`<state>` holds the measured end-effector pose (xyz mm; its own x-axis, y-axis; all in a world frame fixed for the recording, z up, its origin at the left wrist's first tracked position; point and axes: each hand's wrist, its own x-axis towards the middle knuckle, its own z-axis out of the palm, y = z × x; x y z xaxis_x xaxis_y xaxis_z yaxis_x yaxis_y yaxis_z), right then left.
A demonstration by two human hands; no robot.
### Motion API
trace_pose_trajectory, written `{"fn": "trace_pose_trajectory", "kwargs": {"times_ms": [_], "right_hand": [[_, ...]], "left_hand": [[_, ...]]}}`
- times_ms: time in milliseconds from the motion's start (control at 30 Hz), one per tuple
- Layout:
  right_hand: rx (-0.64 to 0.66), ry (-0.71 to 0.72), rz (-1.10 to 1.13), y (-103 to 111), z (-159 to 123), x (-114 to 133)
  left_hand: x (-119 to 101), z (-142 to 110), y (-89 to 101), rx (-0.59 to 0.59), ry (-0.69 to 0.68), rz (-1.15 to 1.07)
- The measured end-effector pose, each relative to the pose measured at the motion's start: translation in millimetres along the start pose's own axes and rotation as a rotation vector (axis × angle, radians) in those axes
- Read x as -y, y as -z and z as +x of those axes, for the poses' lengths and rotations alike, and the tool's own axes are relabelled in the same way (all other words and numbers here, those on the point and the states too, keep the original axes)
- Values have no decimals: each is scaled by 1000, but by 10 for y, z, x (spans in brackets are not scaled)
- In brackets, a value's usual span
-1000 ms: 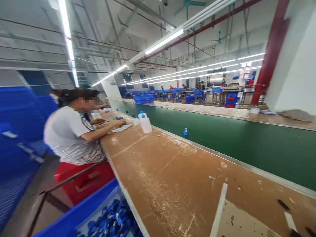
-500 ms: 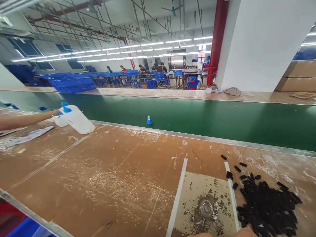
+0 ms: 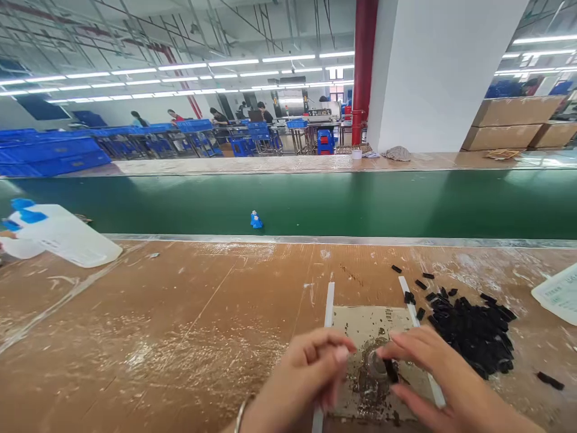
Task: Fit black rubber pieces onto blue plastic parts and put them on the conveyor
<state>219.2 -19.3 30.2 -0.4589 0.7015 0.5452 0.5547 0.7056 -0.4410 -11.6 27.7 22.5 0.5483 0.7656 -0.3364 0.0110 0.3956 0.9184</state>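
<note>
My left hand (image 3: 311, 370) is curled, fingertips pinched together at the left edge of a small beige pad (image 3: 367, 322) framed by two white strips. My right hand (image 3: 428, 376) pinches a small black piece (image 3: 390, 370) beside a round clear fitting (image 3: 375, 362) in the pad's middle. Whether the left fingers hold anything is blurred. A heap of several small black pieces (image 3: 473, 331) lies just right of the pad on the scratched brown workbench (image 3: 189, 325).
A green conveyor belt (image 3: 360, 201) runs behind the bench with one small blue part (image 3: 256, 220) on it. White plastic bottles with blue caps (image 3: 58, 233) lie at far left. A white sheet (image 3: 556, 293) sits at right. Blue crates, cardboard boxes and distant people fill the background.
The view swung right from a seated co-worker to the pad and black pieces. Both my hands came up into view over the pad, the right now pinching a black piece.
</note>
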Motion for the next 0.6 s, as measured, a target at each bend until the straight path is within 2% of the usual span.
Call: {"fn": "trace_pose_trajectory", "kwargs": {"times_ms": [67,133,200,267,333,400,600], "right_hand": [[93,25,-127,16,62,-74],[145,38,-202,18,101,-107],[151,69,-234,14,131,-108],[146,99,-250,11,161,-102],[154,120,-263,10,190,-107],[151,130,-278,4,213,-128],[157,158,-267,-25,220,-190]], "left_hand": [[-275,91,205,-137,-78,85],[-411,199,415,-272,-164,151],[-386,312,607,-424,-252,161],[-260,406,749,-548,-290,126],[-123,464,822,-568,-275,115],[-41,485,838,-525,-252,152],[-43,475,829,-469,-225,208]]}}
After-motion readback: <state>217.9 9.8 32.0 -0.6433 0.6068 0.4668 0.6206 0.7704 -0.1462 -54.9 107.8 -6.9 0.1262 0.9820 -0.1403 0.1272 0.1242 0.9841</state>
